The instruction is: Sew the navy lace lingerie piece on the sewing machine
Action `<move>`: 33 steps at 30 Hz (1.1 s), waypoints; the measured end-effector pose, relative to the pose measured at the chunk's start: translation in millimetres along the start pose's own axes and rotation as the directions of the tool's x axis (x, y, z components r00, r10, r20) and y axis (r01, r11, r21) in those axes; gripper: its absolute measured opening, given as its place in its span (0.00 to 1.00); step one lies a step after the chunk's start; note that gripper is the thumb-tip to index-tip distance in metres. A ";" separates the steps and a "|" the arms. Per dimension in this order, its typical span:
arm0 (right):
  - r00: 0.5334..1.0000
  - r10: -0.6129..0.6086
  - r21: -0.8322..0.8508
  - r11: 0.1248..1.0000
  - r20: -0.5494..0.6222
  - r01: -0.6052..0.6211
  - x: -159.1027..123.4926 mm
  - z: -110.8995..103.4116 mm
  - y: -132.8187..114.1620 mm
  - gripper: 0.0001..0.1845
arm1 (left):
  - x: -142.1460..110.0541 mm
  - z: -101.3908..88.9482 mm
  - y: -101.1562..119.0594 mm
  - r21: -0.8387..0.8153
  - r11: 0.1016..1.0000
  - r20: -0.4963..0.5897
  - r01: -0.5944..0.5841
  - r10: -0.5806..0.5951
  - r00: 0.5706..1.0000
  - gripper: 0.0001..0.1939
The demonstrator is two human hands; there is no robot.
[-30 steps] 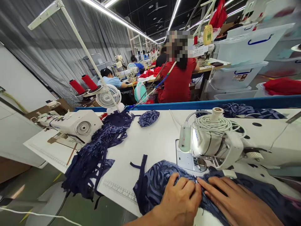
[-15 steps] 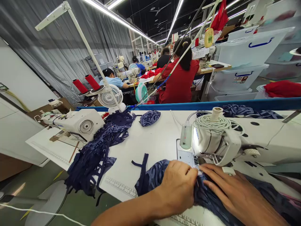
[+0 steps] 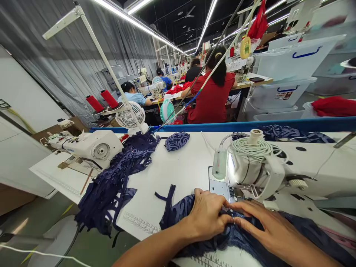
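Dark blue patterned fabric lies across the front of the white table, before the sewing machine. My left hand pinches the fabric's edge between thumb and fingers. Close beside it, my right hand grips the same piece, thumb and fingertips on its edge. Both sets of fingertips almost meet just in front of the needle area, which is partly hidden by the machine head. A navy strap sticks out from the left end of the fabric.
A heap of navy pieces hangs over the table's left edge, near a second sewing machine. One patterned cup-shaped piece lies farther back. Beyond the blue rail sits a co-worker in red. Plastic bins stand right.
Both hands have drawn back from the needle area toward me. My right fingers, earlier stretched flat beside the presser foot, now pinch the fabric next to my left hand.
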State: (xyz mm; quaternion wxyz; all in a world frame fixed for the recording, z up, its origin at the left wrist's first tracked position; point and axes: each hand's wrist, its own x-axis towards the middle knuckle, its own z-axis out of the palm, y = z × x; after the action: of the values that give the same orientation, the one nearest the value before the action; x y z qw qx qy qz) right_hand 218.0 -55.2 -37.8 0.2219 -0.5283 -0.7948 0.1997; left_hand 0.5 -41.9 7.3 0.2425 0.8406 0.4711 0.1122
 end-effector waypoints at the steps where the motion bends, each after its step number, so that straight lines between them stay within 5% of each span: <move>1: 1.000 0.015 0.020 1.000 0.021 -0.016 2.0 -1.7 -2.4 0.18 | 0.1 0.0 -0.3 -0.012 1.000 0.003 0.009 -0.009 1.000 0.13; 13: 0.991 0.118 0.098 0.988 0.060 -0.124 3.2 -2.8 -4.6 0.19 | -0.9 12.4 -7.6 -0.155 0.988 -0.087 -0.013 -0.001 0.996 0.05; 21: 0.998 0.042 0.089 0.995 0.038 -0.045 6.7 -2.3 -8.4 0.19 | -1.4 23.0 -8.8 -0.085 0.996 -0.193 -0.012 -0.005 0.981 0.05; 25: 0.998 0.032 -0.012 0.999 -0.058 -0.033 9.7 4.7 -9.7 0.16 | -2.7 30.7 -11.8 0.053 0.997 -0.319 -0.064 0.078 0.945 0.09; 28: 0.991 -0.014 -0.109 0.994 -0.135 -0.001 6.2 6.7 -6.4 0.15 | -4.8 28.3 -12.5 0.226 0.967 -0.458 -0.116 0.211 0.863 0.13; 31: 0.975 -0.109 -0.225 0.972 -0.192 0.064 -4.8 3.8 -3.4 0.15 | -10.8 20.9 -10.9 0.364 0.891 -0.411 -0.270 0.414 0.812 0.07; 33: 0.929 -0.277 -0.358 0.917 -0.247 0.177 -12.8 1.2 -3.3 0.17 | -16.4 17.5 -10.0 0.368 0.856 -0.324 -0.363 0.484 0.813 0.05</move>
State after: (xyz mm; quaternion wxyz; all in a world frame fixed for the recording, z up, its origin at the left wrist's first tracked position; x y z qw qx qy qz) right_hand 219.3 -68.4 -38.8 0.2675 -0.4847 -0.8316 -0.0440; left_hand -8.3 -56.7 -12.2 -0.0173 0.9090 0.3207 0.2656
